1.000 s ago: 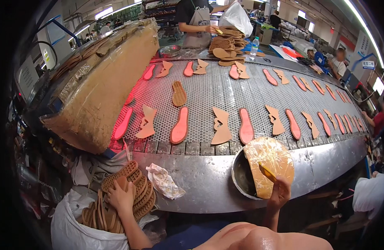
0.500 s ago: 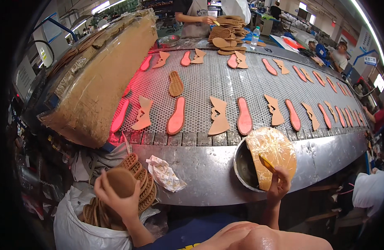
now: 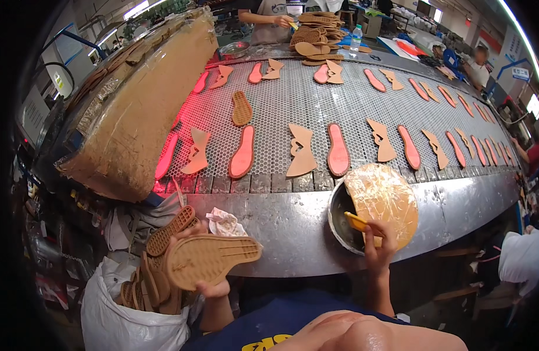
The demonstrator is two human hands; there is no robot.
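My left hand (image 3: 214,290) is closed around a tan shoe sole (image 3: 208,257), held nearly flat above the near edge of the metal table. The sole's broad end points left and its narrower end right. Below and left of it, more brown soles (image 3: 155,281) stick up from a white sack (image 3: 135,330). My right hand (image 3: 382,243) pinches a flat yellow tool (image 3: 355,221), perhaps a brush; its tip is over the open side of a metal bowl (image 3: 338,234). A round tan board (image 3: 389,202) wrapped in clear film covers much of that bowl.
Beyond the metal ledge (image 3: 269,216) runs a mesh conveyor (image 3: 275,111) with rows of pink-topped soles (image 3: 338,149) and tan cut-out pieces (image 3: 301,149). A cardboard-covered hood (image 3: 141,111) stands left. Crumpled tissue (image 3: 225,223) lies near my left hand. Across, a person stands by stacked soles (image 3: 316,35).
My left hand has swung right from above the sack, and the sole now lies nearly flat, showing its full length. My right hand has tilted the yellow tool lower, toward the bowl's open side.
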